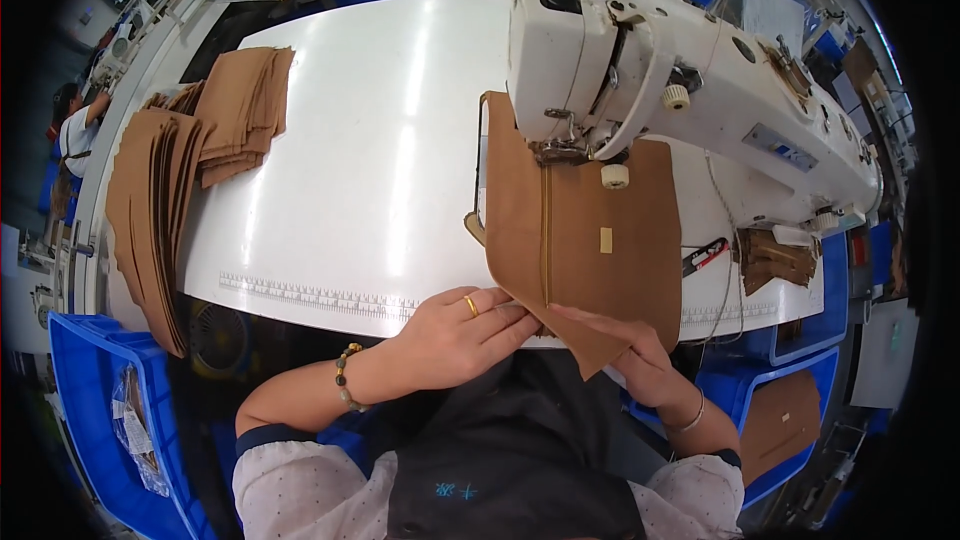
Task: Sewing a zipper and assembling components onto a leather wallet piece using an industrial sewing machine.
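Note:
A brown fabric panel lies on the white table under the head of a sewing machine. A zipper or tape strip runs lengthwise down it, with a small beige label to its right. At the panel's near edge, my left hand pinches the fabric close to the strip's end; its fingertips are partly hidden. My right hand grips the same edge further right, fingers lying along the cloth and thumb hidden. Between the two hands the near corner folds down toward my apron.
Stacks of brown cut pieces sit at the table's left. Red-handled snips and brown scraps lie right of the panel. Blue bins stand at lower left and lower right. A person sits far left.

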Available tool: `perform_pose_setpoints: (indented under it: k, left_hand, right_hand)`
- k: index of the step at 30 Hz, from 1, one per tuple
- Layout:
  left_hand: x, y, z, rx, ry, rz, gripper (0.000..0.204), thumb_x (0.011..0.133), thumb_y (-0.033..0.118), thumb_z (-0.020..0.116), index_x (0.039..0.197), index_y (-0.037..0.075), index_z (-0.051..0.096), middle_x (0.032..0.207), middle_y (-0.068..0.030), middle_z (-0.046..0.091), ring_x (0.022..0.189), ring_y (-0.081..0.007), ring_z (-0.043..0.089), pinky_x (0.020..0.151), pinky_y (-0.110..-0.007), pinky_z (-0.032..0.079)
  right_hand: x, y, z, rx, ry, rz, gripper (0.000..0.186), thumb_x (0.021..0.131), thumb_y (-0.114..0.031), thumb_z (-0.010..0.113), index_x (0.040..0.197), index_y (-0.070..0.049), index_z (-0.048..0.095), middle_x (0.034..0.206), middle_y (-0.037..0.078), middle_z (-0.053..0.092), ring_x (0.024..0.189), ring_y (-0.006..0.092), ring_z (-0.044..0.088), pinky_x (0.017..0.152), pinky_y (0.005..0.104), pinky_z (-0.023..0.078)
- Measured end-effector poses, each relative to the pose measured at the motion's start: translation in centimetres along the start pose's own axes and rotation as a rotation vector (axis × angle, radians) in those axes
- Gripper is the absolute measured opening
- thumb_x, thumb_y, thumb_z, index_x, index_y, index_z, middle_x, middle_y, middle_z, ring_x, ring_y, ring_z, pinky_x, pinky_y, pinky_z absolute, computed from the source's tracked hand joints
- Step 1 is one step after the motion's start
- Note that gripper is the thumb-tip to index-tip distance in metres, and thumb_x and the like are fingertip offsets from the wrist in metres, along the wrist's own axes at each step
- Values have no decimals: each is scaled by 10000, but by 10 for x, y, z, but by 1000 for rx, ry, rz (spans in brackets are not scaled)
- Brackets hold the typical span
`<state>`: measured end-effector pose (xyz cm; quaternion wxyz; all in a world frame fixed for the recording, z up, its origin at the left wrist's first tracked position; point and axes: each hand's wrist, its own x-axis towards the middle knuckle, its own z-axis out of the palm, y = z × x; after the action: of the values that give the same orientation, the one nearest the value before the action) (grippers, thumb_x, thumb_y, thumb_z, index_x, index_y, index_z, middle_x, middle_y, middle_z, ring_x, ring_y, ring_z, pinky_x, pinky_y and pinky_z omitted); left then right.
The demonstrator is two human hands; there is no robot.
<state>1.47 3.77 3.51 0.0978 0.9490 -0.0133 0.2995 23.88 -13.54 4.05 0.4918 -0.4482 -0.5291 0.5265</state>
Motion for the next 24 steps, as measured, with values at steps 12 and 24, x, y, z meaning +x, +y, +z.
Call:
perform_pose_setpoints:
  k: [12,24]
  left_hand:
    - [2,20,1,99,-141,-41,328,799,138,675,1098,16,730,1187,-148,701,1094,-274,676,743,-309,562]
    - [10,48,17,388,-147,-112,238,866,186,600,974,-6,692,1153,-217,712,1155,-330,605,829,-348,506]
  right_hand:
    - [-8,-25,-26,-672,152,-96,541,1074,-366,499,1477,-7,535,1539,213,512,1436,390,480,1219,466,313]
    - [-23,-2,-101,-477,512,400,321,1004,-124,560,1271,46,609,1108,184,705,979,271,712,849,410,587]
